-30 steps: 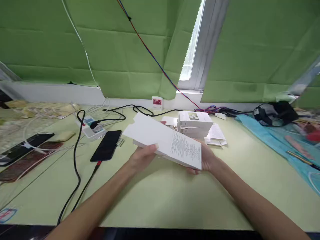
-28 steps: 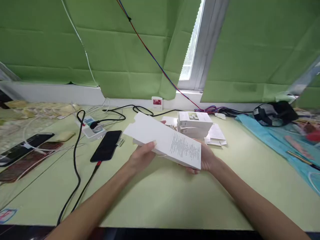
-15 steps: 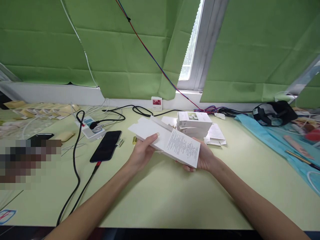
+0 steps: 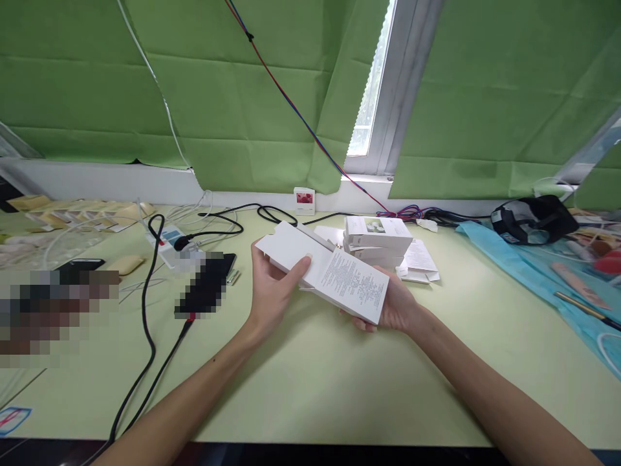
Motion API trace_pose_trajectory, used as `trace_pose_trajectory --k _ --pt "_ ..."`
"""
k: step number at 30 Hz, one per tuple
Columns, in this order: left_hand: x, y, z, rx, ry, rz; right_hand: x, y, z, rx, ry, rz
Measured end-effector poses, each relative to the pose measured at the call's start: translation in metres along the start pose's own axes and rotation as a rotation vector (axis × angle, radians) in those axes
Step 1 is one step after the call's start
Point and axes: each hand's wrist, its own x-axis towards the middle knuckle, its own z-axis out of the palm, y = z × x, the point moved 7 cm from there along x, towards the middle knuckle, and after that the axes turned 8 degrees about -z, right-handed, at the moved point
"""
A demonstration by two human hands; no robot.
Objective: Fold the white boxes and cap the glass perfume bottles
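A white cardboard box with printed text on one face is held tilted above the table between my two hands. Its blank end flap stretches out to the left. My left hand grips that end, thumb on top and fingers behind the card. My right hand wraps round the printed end from the right, with fingertips showing below its lower edge. Just behind the box, a stack of white boxes stands on the table. A flat white box piece lies to the right of the stack.
At left are a phone on a cable, a power strip and black cords. A small white box stands by the wall. On the right, a blue sheet bears a pen and a black strapped item.
My left hand has shifted its grip on the blank end, its fingers now behind the far edge. The flap end is pushed in closer, while my right hand stays nearly still.
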Motion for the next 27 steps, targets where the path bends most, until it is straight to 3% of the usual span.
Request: trace_pose_trajectory --k 27 --pt "-0.0047 0.0016 0.0019 0.074 -0.01 -0.058 -0.0014 0.0025 -0.0039 -0.032 0.013 0.019"
